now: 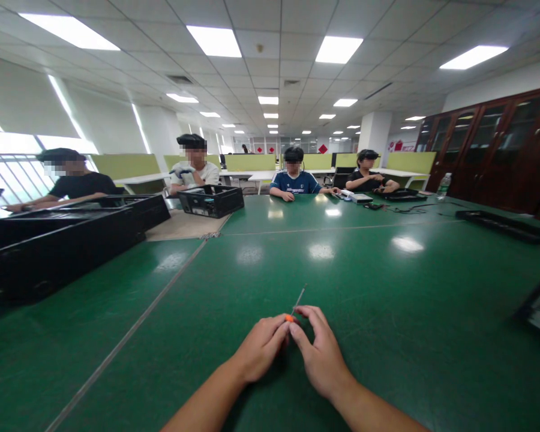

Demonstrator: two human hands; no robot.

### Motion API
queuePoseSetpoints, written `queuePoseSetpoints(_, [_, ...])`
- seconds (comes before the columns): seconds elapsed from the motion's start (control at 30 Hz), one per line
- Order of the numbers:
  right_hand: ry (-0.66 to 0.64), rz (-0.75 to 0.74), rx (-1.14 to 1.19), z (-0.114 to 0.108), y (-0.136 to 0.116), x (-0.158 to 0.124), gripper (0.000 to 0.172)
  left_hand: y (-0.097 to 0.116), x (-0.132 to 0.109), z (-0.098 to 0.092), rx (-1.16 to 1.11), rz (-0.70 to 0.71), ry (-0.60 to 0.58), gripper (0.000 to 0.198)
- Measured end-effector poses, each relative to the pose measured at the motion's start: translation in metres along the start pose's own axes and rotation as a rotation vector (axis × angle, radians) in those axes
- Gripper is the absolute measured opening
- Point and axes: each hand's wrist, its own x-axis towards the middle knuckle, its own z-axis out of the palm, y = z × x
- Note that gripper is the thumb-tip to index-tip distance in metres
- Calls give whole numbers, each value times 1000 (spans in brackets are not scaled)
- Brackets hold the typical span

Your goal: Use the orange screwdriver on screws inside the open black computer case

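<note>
Screwdriver point(296, 304) pinched at its orange handle between both hands, low over the green counter point(387, 300).
Thin metal shaft is seen pointing away and up from the fingertips; tool is judged light, stiff and small, likely slippery on the bare shaft, so hold is best taken at the orange handle end. Left hand point(258, 348) and right hand point(319, 354) are both closed narrowly on that handle, fingertips meeting. Black computer cases point(63, 240) lie well apart at left; other seated people are at the far edge.

Bare green table point(342, 282) ahead; black case point(49, 246) left
</note>
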Motion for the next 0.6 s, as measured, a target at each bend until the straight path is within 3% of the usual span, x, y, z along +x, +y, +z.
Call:
queuePoseSetpoints(0.23, [115, 189, 535, -12, 8, 26, 55, 3, 1, 1, 79, 10, -48, 44])
queuePoseSetpoints(0.6, [138, 273, 671, -9, 3, 27, 59, 5, 3, 3, 187, -12, 61, 34])
